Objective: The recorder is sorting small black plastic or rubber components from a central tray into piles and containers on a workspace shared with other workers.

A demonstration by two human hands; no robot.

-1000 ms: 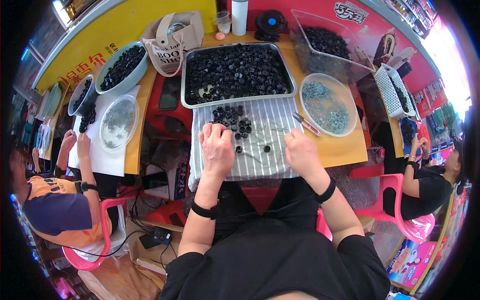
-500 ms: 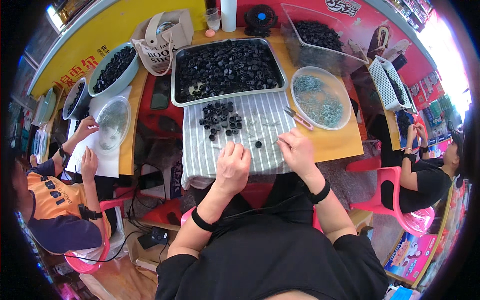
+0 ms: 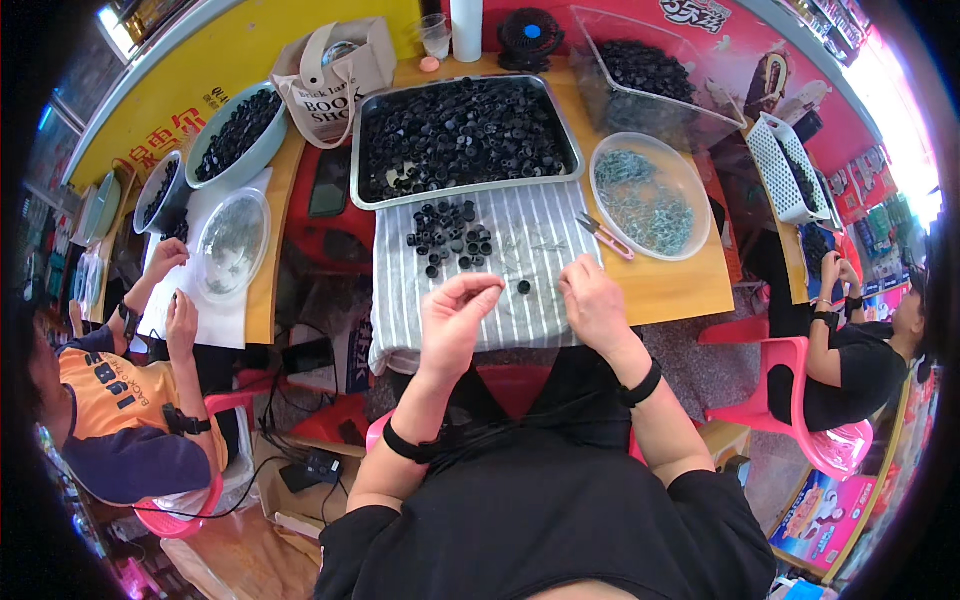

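Observation:
My left hand (image 3: 455, 325) hovers over the near part of the grey-and-white striped cloth (image 3: 420, 330), thumb and forefinger pinched together. Across from it my right hand (image 3: 595, 308) is closed too, its fingertips low over the cloth. Anything in either pinch is too small to make out. Between the hands lies a single small black cap (image 3: 524, 287). A loose cluster of black caps (image 3: 455, 238) is spread farther back, beside a few thin metal pins (image 3: 540, 246). Pink-handled snips (image 3: 608, 238) rest at the cloth's right edge.
Behind the cloth stands a metal tray (image 3: 470, 188) full of black parts. A clear round tub (image 3: 703, 205) of metal pins sits to the right, with a clear bin (image 3: 700, 122) beyond. Co-workers sit left (image 3: 130, 420) and right (image 3: 840, 350).
My left hand has turned, its pinched thumb and forefinger now pointing right toward the lone cap. The right hand's fingers have curled downward. The whole view has shifted slightly.

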